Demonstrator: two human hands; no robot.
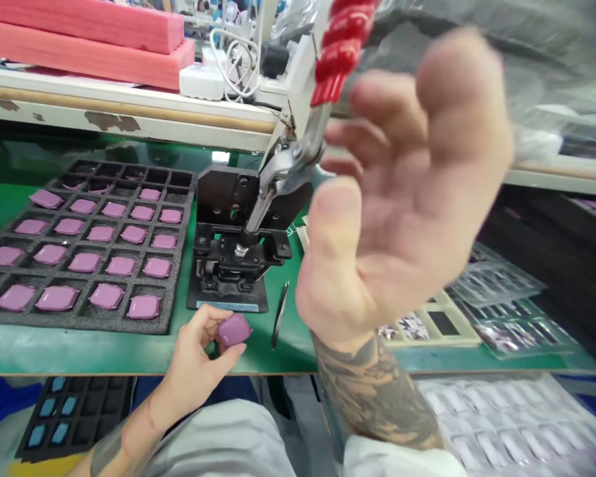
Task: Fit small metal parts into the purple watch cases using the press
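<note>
Right hand (402, 185) motion-blurred, red clamp handle (342, 50) cut off by top edge

At five o'clock our right forearm (372, 391) bears dense dark tattoos, ending at a white sleeve (397, 462); at seven o'clock our left forearm (110, 452) shows dark ink too.

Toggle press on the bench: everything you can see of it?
The toggle press is a black metal fixture on a flat base plate with a pale-blue strip along its front edge, standing on a green bench. A black upright plate carries a chrome lever linkage above a plunger with a silver tip. The red ribbed handle grip angles up and right, cut off by the picture's top edge. Neither hand visibly touches it.
</note>
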